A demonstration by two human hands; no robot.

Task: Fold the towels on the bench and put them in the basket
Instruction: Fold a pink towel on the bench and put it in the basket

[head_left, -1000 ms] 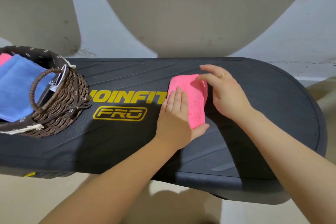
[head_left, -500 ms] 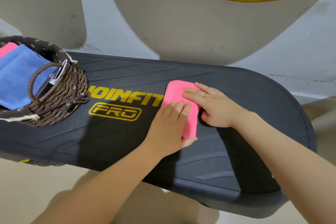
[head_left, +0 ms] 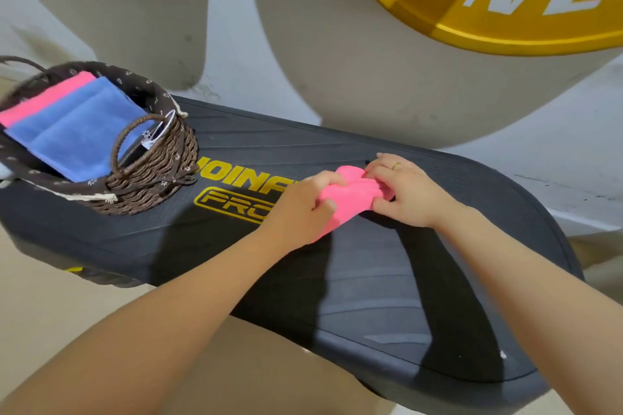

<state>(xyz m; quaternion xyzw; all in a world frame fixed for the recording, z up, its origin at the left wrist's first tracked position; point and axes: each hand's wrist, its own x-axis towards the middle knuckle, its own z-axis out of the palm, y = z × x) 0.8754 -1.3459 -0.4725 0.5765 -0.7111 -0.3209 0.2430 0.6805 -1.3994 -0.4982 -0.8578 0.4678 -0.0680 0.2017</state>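
A folded pink towel (head_left: 350, 195) lies bunched on the black bench (head_left: 387, 273), near its middle. My left hand (head_left: 303, 209) grips the towel's near left end, fingers curled round it. My right hand (head_left: 404, 192) grips its far right end, a ring on one finger. The brown wicker basket (head_left: 158, 175) stands on the bench's left end. Inside it lie a folded blue towel (head_left: 77, 138) and a folded pink towel (head_left: 47, 98) behind it.
Yellow lettering (head_left: 236, 195) marks the bench top between basket and hands. Large grey and yellow shapes (head_left: 472, 3) hang on the wall beyond the bench. Beige floor (head_left: 50, 307) lies below the near edge.
Both hands went from pressing flat on the pink towel to gripping its two ends, and the towel now bunches up between them. The view has swung so the basket shows more fully.
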